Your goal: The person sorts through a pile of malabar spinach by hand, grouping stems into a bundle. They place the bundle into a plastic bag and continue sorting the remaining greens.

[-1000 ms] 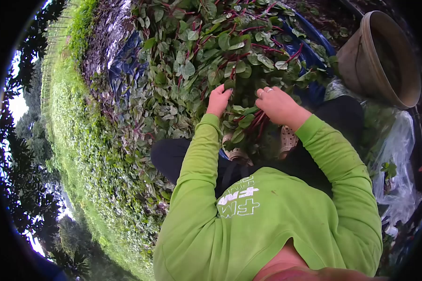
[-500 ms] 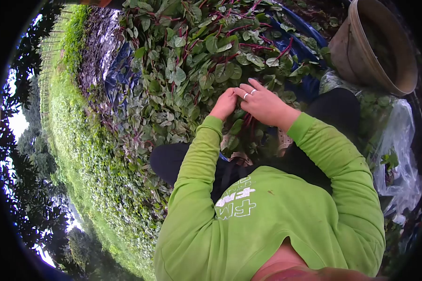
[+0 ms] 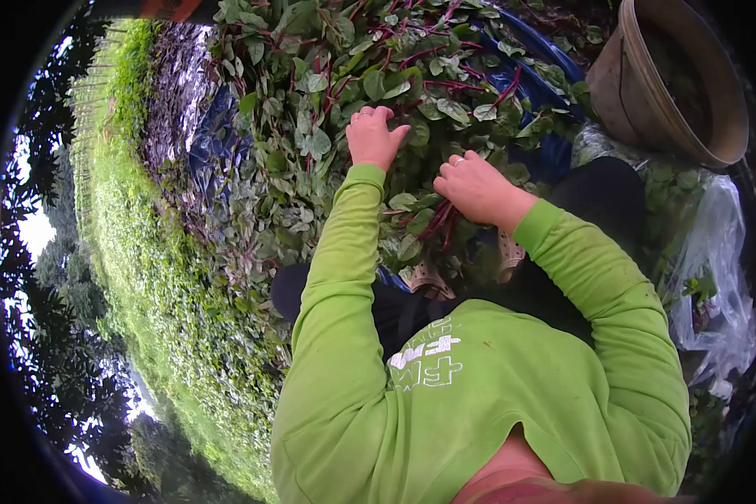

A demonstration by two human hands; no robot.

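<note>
A big heap of red-stemmed leafy greens (image 3: 319, 143), like Malabar spinach, spreads in front of me. Over its middle is my left hand (image 3: 374, 136), thumb spread away from slightly bent fingers, with nothing seen in it. My right hand (image 3: 476, 189), wearing rings, is closed around a small bunch of red stems (image 3: 438, 223). Those stems stick out below its fingers toward my lap, leaves hanging around them. Part of the bunch is hidden by the hand.
A blue tarp (image 3: 554, 155) lies under the heap. At the upper right a worn bucket (image 3: 626, 92) leans on its side. Clear plastic sheeting (image 3: 710, 277) lies at the right. My shoes (image 3: 428, 279) are close below the hands. Green growth (image 3: 185, 311) stretches along the left.
My left hand has parted from the right, moving up and left over the heap, its thumb spreading. My right hand stays nearly in place, its fingers now curled around the stems.
</note>
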